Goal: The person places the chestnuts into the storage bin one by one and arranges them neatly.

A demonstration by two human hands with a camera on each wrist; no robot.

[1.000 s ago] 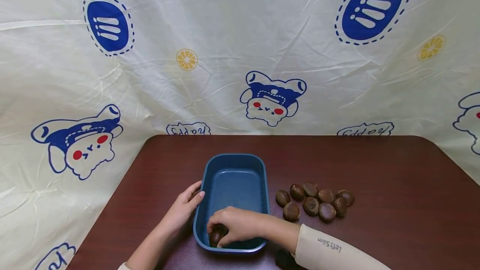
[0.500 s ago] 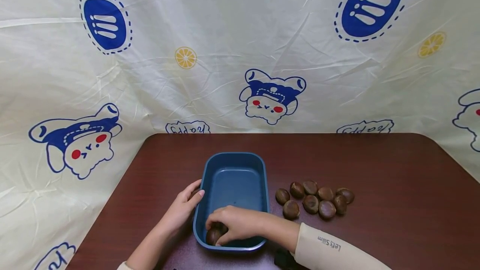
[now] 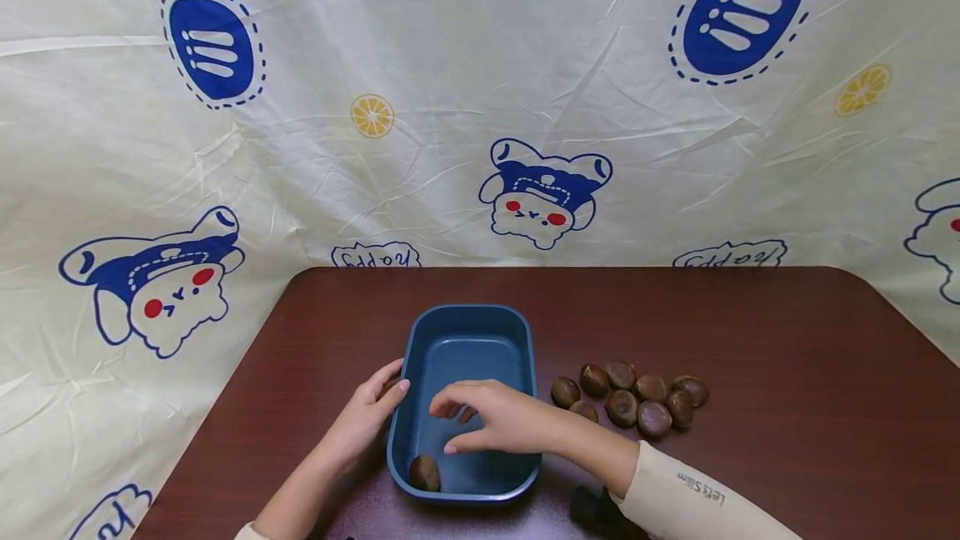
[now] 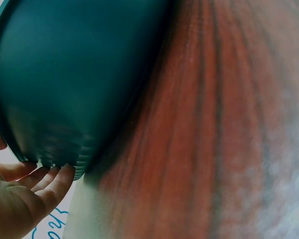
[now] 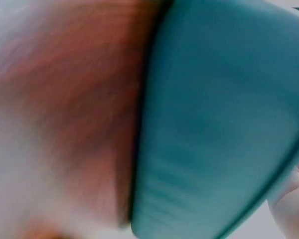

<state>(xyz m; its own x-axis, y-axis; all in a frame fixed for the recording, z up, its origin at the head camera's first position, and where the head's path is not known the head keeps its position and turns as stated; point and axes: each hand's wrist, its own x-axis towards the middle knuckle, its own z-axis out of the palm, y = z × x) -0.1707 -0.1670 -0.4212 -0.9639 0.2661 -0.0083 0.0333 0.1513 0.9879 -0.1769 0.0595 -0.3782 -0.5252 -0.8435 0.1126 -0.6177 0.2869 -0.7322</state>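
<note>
A deep blue rectangular box (image 3: 472, 365) sits on the table. At its left side my left hand (image 3: 365, 417) holds the wall, thumb at the rim; in the left wrist view its fingertips (image 4: 65, 172) touch the outer wall. One brown chestnut (image 3: 424, 473) lies in the box's near left corner. My right hand (image 3: 498, 417) hovers over the box above and right of that chestnut, thumb and fingers spread with nothing between them. Several more chestnuts (image 3: 622, 411) lie grouped on the table right of the box; the right forearm partly hides one.
A dark brown wooden table (image 3: 360, 315) carries everything. Behind it hangs a white printed cloth (image 3: 442, 190). Near the right sleeve (image 3: 697, 490) is a black object (image 3: 588, 509), partly hidden by the forearm.
My right hand has let go of the chestnut in the box's near left corner and lifted away, up and right. The left hand has stayed at the box's side.
</note>
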